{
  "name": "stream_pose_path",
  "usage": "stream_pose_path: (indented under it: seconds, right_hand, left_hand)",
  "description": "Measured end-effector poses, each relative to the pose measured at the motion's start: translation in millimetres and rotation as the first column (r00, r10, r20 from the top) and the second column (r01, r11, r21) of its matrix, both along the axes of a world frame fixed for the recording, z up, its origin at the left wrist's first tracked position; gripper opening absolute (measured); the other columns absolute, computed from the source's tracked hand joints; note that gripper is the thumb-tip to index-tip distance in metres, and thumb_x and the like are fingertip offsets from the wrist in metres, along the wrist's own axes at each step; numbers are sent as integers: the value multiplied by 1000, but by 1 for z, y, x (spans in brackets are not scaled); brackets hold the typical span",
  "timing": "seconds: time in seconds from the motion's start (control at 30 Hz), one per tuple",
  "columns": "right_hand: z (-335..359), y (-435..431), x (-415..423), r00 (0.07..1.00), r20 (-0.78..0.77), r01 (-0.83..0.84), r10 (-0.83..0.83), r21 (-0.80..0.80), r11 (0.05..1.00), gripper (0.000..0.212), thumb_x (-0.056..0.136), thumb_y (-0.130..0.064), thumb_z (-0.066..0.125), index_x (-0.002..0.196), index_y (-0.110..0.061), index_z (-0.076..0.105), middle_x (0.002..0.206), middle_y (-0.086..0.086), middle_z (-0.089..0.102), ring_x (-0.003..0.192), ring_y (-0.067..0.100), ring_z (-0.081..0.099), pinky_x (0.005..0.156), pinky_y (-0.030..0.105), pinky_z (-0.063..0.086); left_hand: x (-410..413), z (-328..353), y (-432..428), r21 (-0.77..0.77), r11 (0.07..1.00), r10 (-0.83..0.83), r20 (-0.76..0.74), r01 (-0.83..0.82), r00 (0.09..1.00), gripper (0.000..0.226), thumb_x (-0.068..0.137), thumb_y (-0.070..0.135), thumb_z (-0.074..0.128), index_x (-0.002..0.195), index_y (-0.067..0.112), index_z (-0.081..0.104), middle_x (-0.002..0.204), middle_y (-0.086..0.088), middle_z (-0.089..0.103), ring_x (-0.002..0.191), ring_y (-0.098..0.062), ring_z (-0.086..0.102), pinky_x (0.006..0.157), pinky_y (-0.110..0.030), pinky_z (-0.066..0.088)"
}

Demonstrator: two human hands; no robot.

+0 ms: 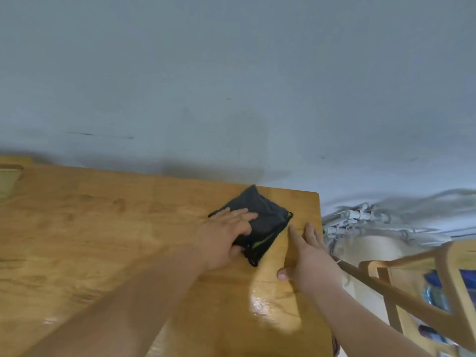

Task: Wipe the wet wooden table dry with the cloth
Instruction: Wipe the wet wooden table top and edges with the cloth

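A folded dark grey cloth [265,220] with a green trim lies near the far right corner of the wooden table [103,228]. My left hand [226,235] lies on the cloth's near left part, fingers spread over it and thumb at its near edge. My right hand [306,256] rests flat on the table just right of the cloth, fingers straight, close to the table's right edge. A wet shine [265,302] shows on the wood nearer to me, below my right hand.
A pale blue-grey wall [231,73] stands right behind the table. A wooden chair [412,287] is off the table's right side. White pipes or rails [360,217] run along the wall's foot at the right. A wooden item [10,179] sits at the far left edge.
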State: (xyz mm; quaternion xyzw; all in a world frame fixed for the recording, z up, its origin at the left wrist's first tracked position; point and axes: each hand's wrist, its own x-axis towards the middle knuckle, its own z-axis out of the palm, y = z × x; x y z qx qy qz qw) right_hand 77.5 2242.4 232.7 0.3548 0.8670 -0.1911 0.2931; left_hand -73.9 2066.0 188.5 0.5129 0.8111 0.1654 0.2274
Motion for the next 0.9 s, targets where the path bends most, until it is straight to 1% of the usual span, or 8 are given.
stream_pose_path:
  seconds: [0.17, 0.23, 0.33, 0.4, 0.57, 0.67, 0.8, 0.9]
  right_hand:
    - [-2, 4, -9, 999, 32, -5, 4, 23, 1000, 120, 81, -33, 85, 163, -38, -3, 169, 2, -23, 157, 23, -17, 113, 49, 40]
    - [-10, 4, -8, 1000, 25, -16, 15, 35, 999, 119, 80, -33, 86, 164, -34, 2, 169, 5, -23, 157, 25, -17, 115, 49, 38]
    - [-18, 9, -8, 1000, 20, -6, 5, 12, 1000, 108, 78, -36, 87, 162, -31, 19, 169, 4, -25, 157, 23, -18, 120, 47, 33]
    - [-21, 12, -10, 999, 41, -7, 8, -12, 1000, 112, 78, -38, 86, 164, -33, 13, 167, 4, -28, 156, 22, -21, 123, 47, 29]
    - [-21, 14, -12, 998, 67, 13, -11, -25, 1000, 121, 80, -36, 86, 162, -41, -3, 167, 0, -30, 155, 20, -25, 124, 44, 20]
    - [-14, 14, -9, 997, 72, -4, 5, -24, 1000, 115, 82, -40, 83, 162, -40, 2, 169, -1, -25, 155, 19, -25, 123, 42, 23]
    - [-9, 13, -11, 994, 113, 10, -8, -16, 1000, 117, 82, -40, 83, 161, -44, -3, 166, -6, -30, 154, 16, -25, 121, 45, 28]
    - [-8, 13, -16, 989, 147, 2, 0, -9, 1000, 120, 83, -38, 82, 160, -44, -11, 164, -4, -34, 154, 18, -25, 122, 49, 25]
  left_hand:
    - [-9, -3, 44, 24, 918, 397, -31, -396, 917, 19, 96, 31, 64, 102, 34, 46, 167, 16, 18, 157, -13, 6, 128, -41, 6]
    - [22, -9, 67, 27, 958, 286, -14, -285, 958, 16, 97, 36, 62, 101, 35, 46, 167, 16, 15, 157, -11, 2, 128, -42, 4]
    - [18, -9, 83, 29, 998, -56, 22, 56, 998, 21, 98, 32, 63, 101, 36, 42, 167, 16, 22, 155, -5, 5, 128, -38, 5]
    - [-9, -7, 97, 6, 988, -151, 32, 151, 988, 22, 97, 28, 64, 100, 35, 43, 166, 18, 24, 155, -4, 8, 128, -36, 6]
    - [-12, -3, 155, -10, 1000, -23, 56, 24, 998, 19, 98, 29, 61, 102, 36, 43, 167, 13, 24, 155, -9, 12, 128, -37, 5]
    - [-2, -6, 176, 2, 999, -49, 62, 49, 997, 16, 100, 29, 61, 114, 30, 54, 168, 9, 24, 155, -13, 13, 127, -39, 6]
    - [-14, -11, 138, 31, 995, -94, 29, 94, 995, 18, 99, 29, 62, 114, 31, 53, 167, 14, 23, 155, -8, 11, 128, -39, 10]
    - [-28, -13, 71, 44, 998, 53, 6, -53, 999, 23, 95, 28, 67, 111, 33, 52, 165, 15, 25, 155, -9, 13, 128, -39, 11]
